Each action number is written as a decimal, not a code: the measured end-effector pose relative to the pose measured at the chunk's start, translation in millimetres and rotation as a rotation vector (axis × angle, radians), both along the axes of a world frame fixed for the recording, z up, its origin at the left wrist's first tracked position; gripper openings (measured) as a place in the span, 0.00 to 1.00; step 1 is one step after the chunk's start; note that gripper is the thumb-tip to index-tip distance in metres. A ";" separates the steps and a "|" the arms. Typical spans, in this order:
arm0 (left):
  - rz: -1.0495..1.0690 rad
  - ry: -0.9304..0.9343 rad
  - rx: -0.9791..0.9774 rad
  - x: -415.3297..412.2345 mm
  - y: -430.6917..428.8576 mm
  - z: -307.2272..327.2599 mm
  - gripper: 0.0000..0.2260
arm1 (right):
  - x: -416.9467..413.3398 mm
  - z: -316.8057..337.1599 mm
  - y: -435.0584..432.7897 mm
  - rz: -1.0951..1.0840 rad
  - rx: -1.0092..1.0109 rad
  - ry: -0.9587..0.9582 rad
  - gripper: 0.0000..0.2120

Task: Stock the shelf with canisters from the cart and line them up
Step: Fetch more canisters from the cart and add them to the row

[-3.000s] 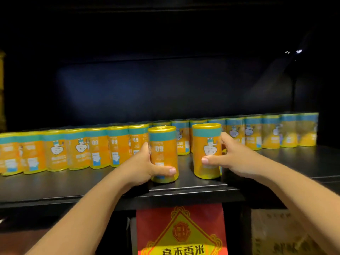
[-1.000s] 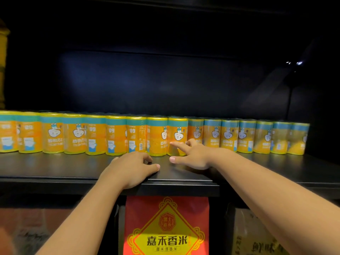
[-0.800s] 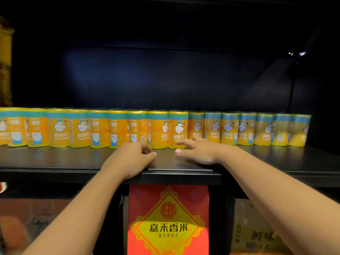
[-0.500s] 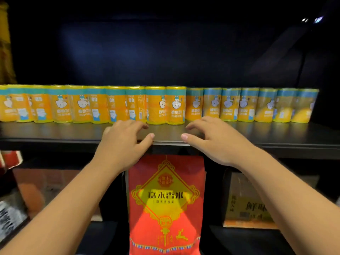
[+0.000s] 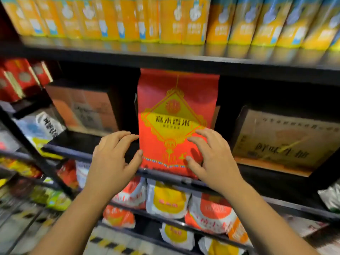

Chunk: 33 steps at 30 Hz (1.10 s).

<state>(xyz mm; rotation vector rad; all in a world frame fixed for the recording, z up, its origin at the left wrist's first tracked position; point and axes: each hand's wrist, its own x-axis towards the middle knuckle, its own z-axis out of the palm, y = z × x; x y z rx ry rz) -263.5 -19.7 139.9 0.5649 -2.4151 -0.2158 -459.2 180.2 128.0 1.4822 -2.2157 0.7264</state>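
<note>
A dark shelf unit (image 5: 165, 60) fills the view, blurred by camera motion. On its top board the canisters (image 5: 171, 21) stand upright in one long row, side by side and touching, yellow-orange with teal bands. Only their lower parts show, since the picture's top edge cuts them off.

On the board below, a red bag (image 5: 176, 100) with a yellow diamond label stands upright in the middle. A cardboard box (image 5: 287, 140) sits to its right and a brown box (image 5: 86, 109) to its left, with red cartons (image 5: 18, 78) farther left. Lower down, white packets (image 5: 167, 201) with yellow and red labels lie on the shelves.

Both hands are held up in front of the bag's lower half, fingers spread and loosely bent, gripping nothing. The left hand (image 5: 112, 162) is at the bag's left edge, its thumb tip just beside it. The right hand (image 5: 215, 159) overlaps the bag's right side; whether it touches the bag cannot be told. Neither hand is near the canisters, which are well above.
</note>
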 end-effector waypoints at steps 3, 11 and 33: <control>0.109 -0.128 0.077 33.4 8.2 -41.7 0.23 | 10.7 -43.2 3.6 -0.027 0.167 -0.186 0.27; 0.363 -0.278 0.199 147.5 38.1 -111.6 0.24 | 70.8 -121.8 -5.6 0.105 0.440 -0.307 0.24; 1.010 -0.317 0.557 540.5 73.4 -193.3 0.25 | 478.1 -175.2 -197.6 0.908 0.846 -0.193 0.28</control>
